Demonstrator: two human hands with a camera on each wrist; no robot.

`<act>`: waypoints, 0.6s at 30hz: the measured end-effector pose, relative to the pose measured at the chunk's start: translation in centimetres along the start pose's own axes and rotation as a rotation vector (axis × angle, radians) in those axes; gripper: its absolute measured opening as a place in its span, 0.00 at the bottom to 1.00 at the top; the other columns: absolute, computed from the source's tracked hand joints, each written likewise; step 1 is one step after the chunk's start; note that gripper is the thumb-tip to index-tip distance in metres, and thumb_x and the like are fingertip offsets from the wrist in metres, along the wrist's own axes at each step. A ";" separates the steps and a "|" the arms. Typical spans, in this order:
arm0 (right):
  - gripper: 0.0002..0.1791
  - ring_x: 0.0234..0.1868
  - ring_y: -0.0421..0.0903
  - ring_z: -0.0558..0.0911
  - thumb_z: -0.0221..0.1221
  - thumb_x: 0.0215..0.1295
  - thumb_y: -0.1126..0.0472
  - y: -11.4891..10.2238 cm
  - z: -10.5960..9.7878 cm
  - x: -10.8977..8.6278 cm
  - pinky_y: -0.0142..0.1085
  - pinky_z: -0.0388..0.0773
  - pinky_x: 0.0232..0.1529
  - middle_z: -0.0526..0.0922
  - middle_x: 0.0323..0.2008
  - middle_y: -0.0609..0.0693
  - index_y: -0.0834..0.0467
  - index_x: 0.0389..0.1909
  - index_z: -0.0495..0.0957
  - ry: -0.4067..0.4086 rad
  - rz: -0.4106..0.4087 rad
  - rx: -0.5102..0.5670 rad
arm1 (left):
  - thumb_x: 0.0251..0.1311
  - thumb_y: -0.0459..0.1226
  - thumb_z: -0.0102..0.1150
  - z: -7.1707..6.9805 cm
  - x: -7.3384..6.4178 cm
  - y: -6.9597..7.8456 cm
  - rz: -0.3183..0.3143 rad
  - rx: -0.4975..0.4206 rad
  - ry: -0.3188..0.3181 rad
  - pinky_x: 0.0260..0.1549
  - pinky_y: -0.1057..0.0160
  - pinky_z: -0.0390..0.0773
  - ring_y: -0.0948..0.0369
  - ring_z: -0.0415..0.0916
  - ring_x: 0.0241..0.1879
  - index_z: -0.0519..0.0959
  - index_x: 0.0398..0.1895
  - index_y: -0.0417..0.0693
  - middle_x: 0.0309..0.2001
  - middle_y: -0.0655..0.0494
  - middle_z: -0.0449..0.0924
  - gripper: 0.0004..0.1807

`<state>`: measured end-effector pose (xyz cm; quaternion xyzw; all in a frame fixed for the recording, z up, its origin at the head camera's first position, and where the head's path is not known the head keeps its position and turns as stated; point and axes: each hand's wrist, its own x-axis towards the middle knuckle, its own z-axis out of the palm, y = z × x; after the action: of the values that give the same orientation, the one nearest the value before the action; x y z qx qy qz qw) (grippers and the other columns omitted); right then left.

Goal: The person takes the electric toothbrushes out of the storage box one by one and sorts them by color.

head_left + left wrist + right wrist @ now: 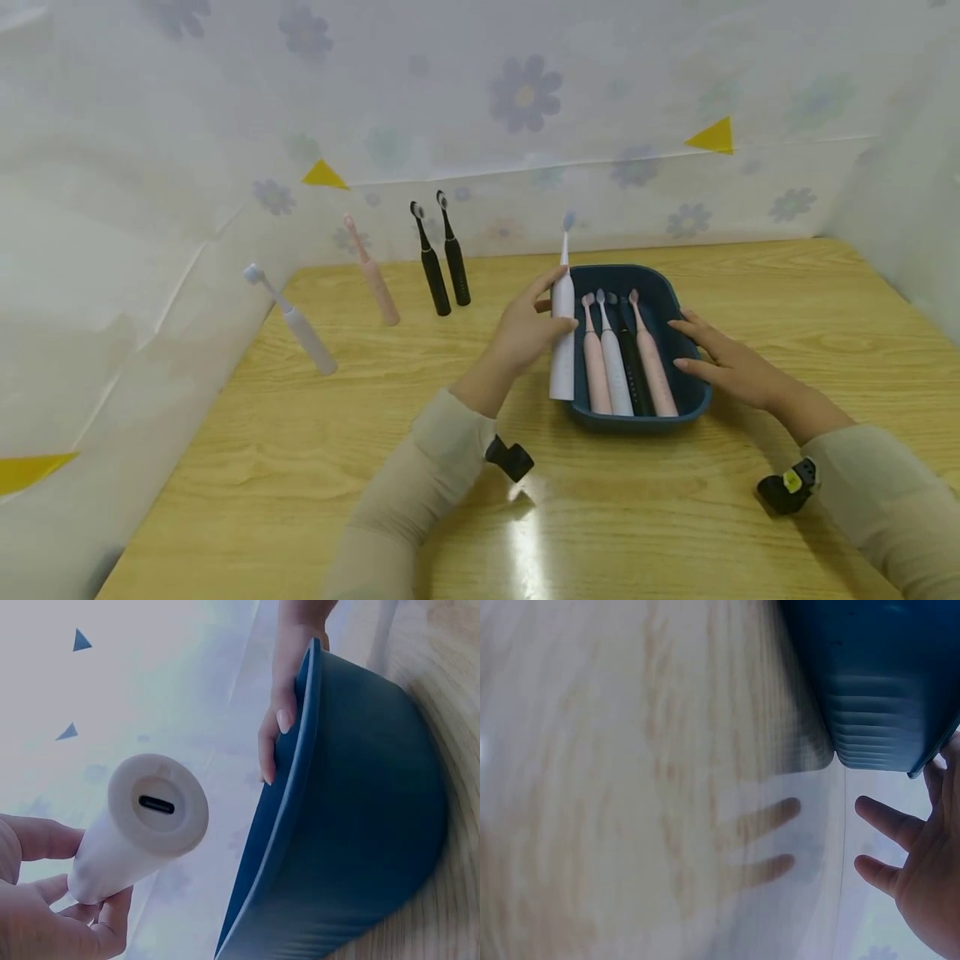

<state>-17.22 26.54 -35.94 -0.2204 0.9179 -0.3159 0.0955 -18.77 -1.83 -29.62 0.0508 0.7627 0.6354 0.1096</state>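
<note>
Left fingers (546, 282) pinch a white toothbrush (562, 362); straight right fingers (697, 335) touch a basket (637, 426) holding pink, white and black toothbrushes (616, 379).

White toothbrush (562, 362), held beside blue basket (367, 780)

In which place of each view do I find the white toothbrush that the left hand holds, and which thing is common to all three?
Head: right of centre, the toothbrush in the left hand, overlapping the left rim of the bin.
Left wrist: lower left, its base with the port facing the camera.
Right wrist: not in it.
Shared landmark: the blue bin, at right in left wrist, upper right in right wrist.
</note>
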 end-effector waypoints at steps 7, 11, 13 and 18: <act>0.34 0.59 0.67 0.48 0.48 0.63 0.54 0.0 0.2 0.3 0.63 0.50 0.48 0.35 0.65 0.58 0.59 0.65 0.45 0.011 -0.010 -0.005 | 0.49 0.25 0.56 -2.1 -0.5 -0.9 0.045 -0.071 0.023 0.35 0.59 0.74 0.56 0.65 0.49 0.63 0.58 0.67 0.59 0.62 0.56 0.36; 0.35 0.59 0.67 0.49 0.48 0.63 0.53 0.0 0.4 0.5 0.64 0.50 0.48 0.34 0.65 0.58 0.59 0.65 0.44 0.012 -0.006 -0.006 | 0.49 0.24 0.55 -3.6 -0.6 -1.6 0.077 -0.093 0.044 0.36 0.58 0.74 0.56 0.64 0.51 0.62 0.59 0.64 0.60 0.61 0.56 0.35; 0.34 0.59 0.67 0.49 0.48 0.63 0.53 0.0 0.5 0.6 0.63 0.50 0.48 0.35 0.65 0.58 0.59 0.65 0.45 0.020 0.004 -0.004 | 0.50 0.24 0.54 -4.3 -0.7 -1.9 0.084 -0.121 0.047 0.37 0.58 0.73 0.56 0.63 0.51 0.62 0.60 0.62 0.60 0.60 0.55 0.35; 0.35 0.60 0.66 0.47 0.48 0.63 0.53 0.0 0.6 0.6 0.64 0.50 0.48 0.34 0.65 0.58 0.59 0.65 0.45 0.011 0.005 0.008 | 0.50 0.22 0.52 -5.9 -1.0 -2.9 0.103 -0.209 0.045 0.40 0.57 0.72 0.54 0.62 0.51 0.60 0.61 0.55 0.60 0.55 0.54 0.34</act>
<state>-17.55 25.93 -36.42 -0.2162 0.9176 -0.3206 0.0922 -19.00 -8.23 -31.32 0.0642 0.6909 0.7172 0.0643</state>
